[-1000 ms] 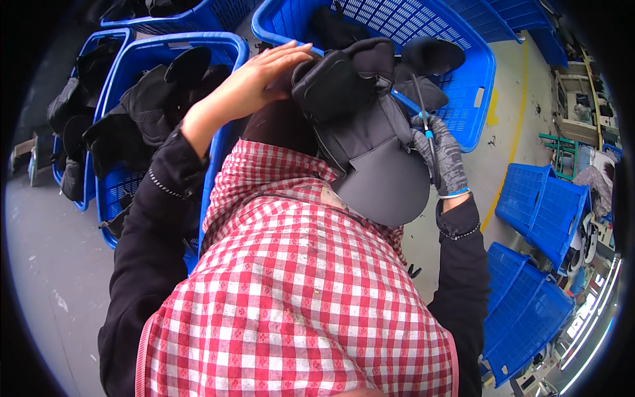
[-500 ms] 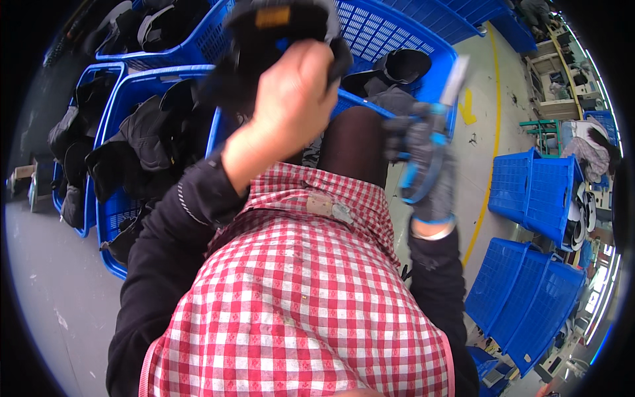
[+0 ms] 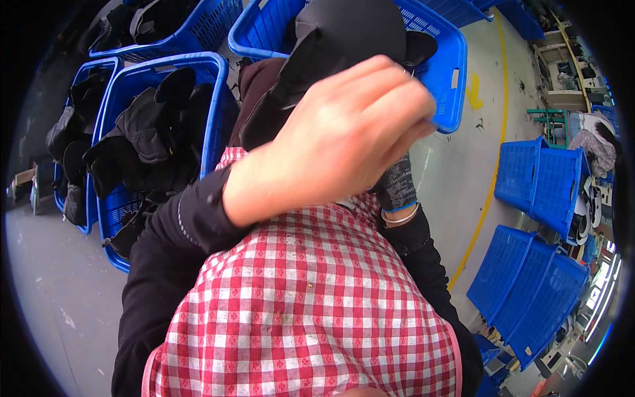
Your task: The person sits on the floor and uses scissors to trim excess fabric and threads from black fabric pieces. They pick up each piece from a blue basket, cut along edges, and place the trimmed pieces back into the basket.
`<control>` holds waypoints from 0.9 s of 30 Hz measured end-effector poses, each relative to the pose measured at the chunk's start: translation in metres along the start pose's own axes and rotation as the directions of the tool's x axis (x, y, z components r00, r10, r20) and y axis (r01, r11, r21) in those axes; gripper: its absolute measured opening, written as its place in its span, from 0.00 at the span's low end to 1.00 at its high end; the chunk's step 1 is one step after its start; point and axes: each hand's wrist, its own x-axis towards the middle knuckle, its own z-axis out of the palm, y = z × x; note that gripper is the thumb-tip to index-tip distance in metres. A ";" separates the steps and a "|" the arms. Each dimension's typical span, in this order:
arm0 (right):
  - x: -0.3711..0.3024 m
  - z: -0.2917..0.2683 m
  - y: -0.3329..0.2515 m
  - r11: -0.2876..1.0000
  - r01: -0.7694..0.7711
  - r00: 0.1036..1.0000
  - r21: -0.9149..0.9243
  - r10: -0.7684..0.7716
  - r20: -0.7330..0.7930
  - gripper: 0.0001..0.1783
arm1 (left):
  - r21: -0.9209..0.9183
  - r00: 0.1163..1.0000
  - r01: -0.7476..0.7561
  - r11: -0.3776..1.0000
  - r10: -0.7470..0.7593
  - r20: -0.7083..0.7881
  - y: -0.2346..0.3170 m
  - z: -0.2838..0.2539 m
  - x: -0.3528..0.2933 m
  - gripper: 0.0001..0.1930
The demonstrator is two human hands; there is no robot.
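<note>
My bare left hand (image 3: 344,126) is raised over my lap, its fingers curled together toward the right. Whatever is in them, if anything, cannot be made out. Right behind it is a black fabric piece (image 3: 357,30) with a smooth rounded panel and a thick folded edge, above my knees. My right hand (image 3: 399,182) wears a grey knit glove with a blue cuff. Only the glove's wrist end shows below my left hand; its fingers are hidden, so their hold cannot be told.
A blue basket (image 3: 456,99) stands in front of my knees. At the left, another blue basket (image 3: 221,79) holds several black fabric pieces (image 3: 149,129), with more baskets beside it. Stacked blue crates (image 3: 536,185) stand at the right beyond a yellow floor line (image 3: 503,99).
My left hand has moved right and nearer, now covering my right hand's fingers. My right hand has come inward; the thin silver-bladed tool by it is hidden. The black piece has turned and shifted right.
</note>
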 end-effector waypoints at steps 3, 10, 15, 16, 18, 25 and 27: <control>0.007 -0.011 0.001 0.996 0.013 1.000 -0.083 -0.015 -0.022 0.30 | 0.322 0.824 0.222 0.920 -0.354 0.442 -0.018 0.009 -0.007 0.13; -0.013 -0.008 0.018 0.781 -0.440 0.890 0.443 0.443 0.102 0.27 | 0.582 0.691 0.085 0.809 -0.469 0.551 -0.043 0.024 -0.116 0.04; -0.031 0.017 0.015 0.692 -0.541 0.829 0.478 0.533 0.169 0.27 | -0.257 0.657 0.752 0.607 -0.654 0.375 -0.070 0.029 -0.131 0.05; -0.035 0.015 0.013 0.709 -0.534 0.836 0.461 0.524 0.163 0.27 | -0.268 0.650 0.756 0.597 -0.639 0.412 -0.072 0.030 -0.132 0.08; -0.041 0.001 0.007 0.814 -0.508 0.861 0.282 0.481 0.164 0.28 | -0.157 0.702 0.674 0.722 -0.560 0.440 -0.072 0.036 -0.135 0.09; -0.034 -0.086 -0.008 0.843 0.093 0.970 -0.530 0.043 0.239 0.22 | -0.102 0.773 0.565 0.818 -0.482 0.413 -0.073 0.055 -0.144 0.07; -0.022 -0.108 -0.016 0.668 0.315 0.902 -0.674 0.010 0.432 0.23 | -0.082 0.777 0.556 0.827 -0.483 0.404 -0.071 0.057 -0.143 0.06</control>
